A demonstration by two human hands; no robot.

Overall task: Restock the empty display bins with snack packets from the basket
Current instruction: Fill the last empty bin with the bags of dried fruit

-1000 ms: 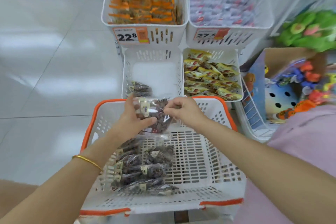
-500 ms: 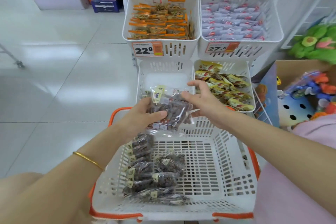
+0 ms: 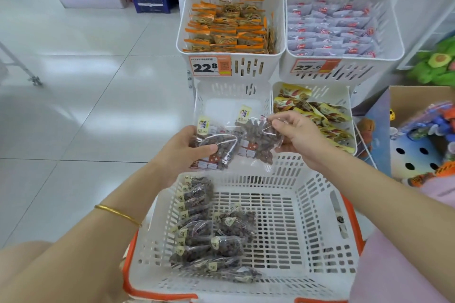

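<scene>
The thumb and curled fingers of the left hand (image 3: 182,152) pinch a clear plastic packet (image 3: 218,146) of dark brown snacks with a pale yellow label. The right hand (image 3: 295,138) pinches the edge of a second packet (image 3: 258,141) of the same kind between thumb and fingertips.

We see the two packets side by side, edges touching. They are held in the air over the far rim of the basket and in front of the lower-left white slotted display bin (image 3: 231,102). The part of that bin's floor we can see is bare. Its front is hidden behind the hands.

Below, a white slotted plastic basket with orange trim (image 3: 307,216) holds a heap of matching packets (image 3: 206,231) in its left half. Its right half is almost bare.

Beside the target bin, the lower-right bin (image 3: 332,93) holds yellow packets. The two upper bins (image 3: 256,66) are full.

We judge the restocking to be at an early stage. Two packets are about to go in, and most of the stock is waiting in the basket.
</scene>
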